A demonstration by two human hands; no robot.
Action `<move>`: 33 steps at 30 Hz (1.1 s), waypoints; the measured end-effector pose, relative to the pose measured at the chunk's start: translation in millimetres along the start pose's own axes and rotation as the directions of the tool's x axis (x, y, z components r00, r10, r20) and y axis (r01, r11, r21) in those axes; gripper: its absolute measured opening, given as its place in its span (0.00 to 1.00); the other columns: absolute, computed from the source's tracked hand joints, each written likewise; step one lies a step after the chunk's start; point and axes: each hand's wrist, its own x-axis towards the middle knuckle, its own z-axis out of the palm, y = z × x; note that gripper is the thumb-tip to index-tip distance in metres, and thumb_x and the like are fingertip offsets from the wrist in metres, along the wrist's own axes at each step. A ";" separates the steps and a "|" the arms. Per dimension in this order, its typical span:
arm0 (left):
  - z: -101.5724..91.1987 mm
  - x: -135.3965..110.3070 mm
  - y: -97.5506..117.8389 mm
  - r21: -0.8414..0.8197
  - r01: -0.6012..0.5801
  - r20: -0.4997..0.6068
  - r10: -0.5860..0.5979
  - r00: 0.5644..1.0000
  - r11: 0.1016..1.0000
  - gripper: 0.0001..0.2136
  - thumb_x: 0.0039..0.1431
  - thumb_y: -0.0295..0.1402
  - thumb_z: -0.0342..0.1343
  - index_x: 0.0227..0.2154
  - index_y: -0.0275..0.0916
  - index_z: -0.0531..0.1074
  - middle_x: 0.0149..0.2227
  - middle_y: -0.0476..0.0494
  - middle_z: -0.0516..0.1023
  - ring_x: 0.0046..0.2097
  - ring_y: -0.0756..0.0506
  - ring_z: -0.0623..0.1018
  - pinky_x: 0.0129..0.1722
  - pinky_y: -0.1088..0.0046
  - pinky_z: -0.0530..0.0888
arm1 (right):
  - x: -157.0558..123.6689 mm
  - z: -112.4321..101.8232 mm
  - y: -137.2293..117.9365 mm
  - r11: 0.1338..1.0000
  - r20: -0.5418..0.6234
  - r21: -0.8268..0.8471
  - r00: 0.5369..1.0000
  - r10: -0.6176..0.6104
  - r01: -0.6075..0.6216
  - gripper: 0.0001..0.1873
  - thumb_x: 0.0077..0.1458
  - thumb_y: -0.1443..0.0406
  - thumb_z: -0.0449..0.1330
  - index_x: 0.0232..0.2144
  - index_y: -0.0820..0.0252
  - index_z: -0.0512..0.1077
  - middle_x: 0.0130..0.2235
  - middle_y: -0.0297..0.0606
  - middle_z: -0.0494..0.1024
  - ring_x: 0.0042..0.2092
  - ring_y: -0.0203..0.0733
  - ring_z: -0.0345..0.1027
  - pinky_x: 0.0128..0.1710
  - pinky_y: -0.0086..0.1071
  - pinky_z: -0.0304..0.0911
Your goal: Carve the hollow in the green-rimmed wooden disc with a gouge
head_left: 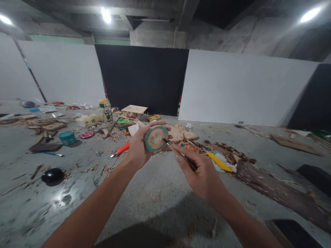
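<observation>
My left hand grips a round wooden disc with a teal rim, its flat face turned toward me. My right hand is closed around a thin carving tool. The tool's dark tip rests on the disc's right edge. Both hands are raised over a grey concrete floor.
Wood chips and scraps litter the floor behind the hands. An orange-handled knife, a yellow tool, a teal tin, a black oval object and a glue bottle lie around. Dark bark pieces spread to the right. White and black panels stand at the back.
</observation>
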 end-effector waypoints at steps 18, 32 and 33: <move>7.4 -1.6 6.6 -0.084 0.172 -0.104 -0.180 0.978 0.981 0.23 0.57 0.36 0.45 0.52 0.32 0.71 0.38 0.32 0.82 0.34 0.37 0.82 0.25 0.67 0.75 | -4.2 2.6 -6.8 0.991 0.131 0.081 0.985 -0.115 0.105 0.24 0.59 0.73 0.53 0.56 0.57 0.73 0.50 0.40 0.81 0.48 0.43 0.78 0.48 0.39 0.73; 12.1 -5.0 5.8 -0.036 0.132 -0.105 -0.135 0.985 0.991 0.22 0.55 0.35 0.46 0.51 0.32 0.72 0.38 0.35 0.81 0.33 0.39 0.81 0.25 0.70 0.73 | -7.9 10.4 -5.7 0.988 0.063 0.061 0.987 -0.148 0.144 0.22 0.62 0.71 0.51 0.55 0.56 0.74 0.47 0.42 0.83 0.43 0.43 0.79 0.43 0.37 0.74; 12.0 -5.5 5.4 -0.034 0.124 -0.090 -0.126 0.988 0.992 0.22 0.55 0.35 0.46 0.50 0.32 0.72 0.38 0.35 0.81 0.33 0.39 0.81 0.25 0.70 0.74 | -9.0 12.0 -5.1 0.987 0.052 0.058 0.987 -0.154 0.151 0.22 0.62 0.71 0.52 0.55 0.57 0.74 0.46 0.42 0.84 0.41 0.42 0.79 0.40 0.36 0.74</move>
